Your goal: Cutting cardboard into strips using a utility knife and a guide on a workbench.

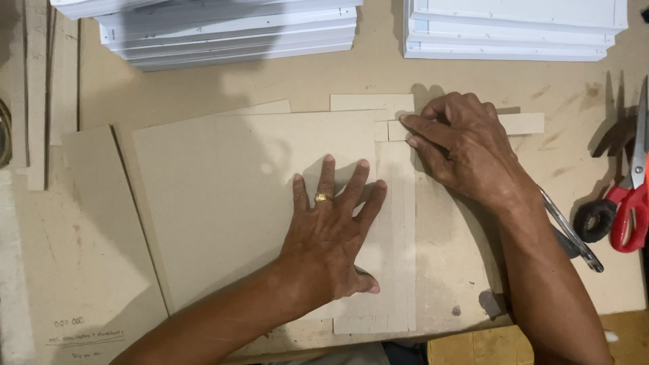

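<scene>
Pinning the large cardboard sheet (pixel 250 203) flat on the worktop (pixel 574 88) with my left hand (pixel 331 236), fingers splayed, gripping nothing. My right hand (pixel 466 152) is pressing fingertips on the small cardboard strip (pixel 524 124) at the sheet's top-right corner, not closed around it. I'm judging steady downward pressure is keeping the edges aligned.

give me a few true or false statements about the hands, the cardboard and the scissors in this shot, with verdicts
1. The left hand lies flat on the large cardboard sheet. True.
2. The right hand holds the red-handled scissors. False: the scissors lie untouched at the table's right edge.
3. The right hand's fingertips press on a narrow cardboard strip. True.
4. The left hand wears no ring. False: a gold ring sits on one finger.
5. Stacks of white boards lie at the far side. True.
</scene>
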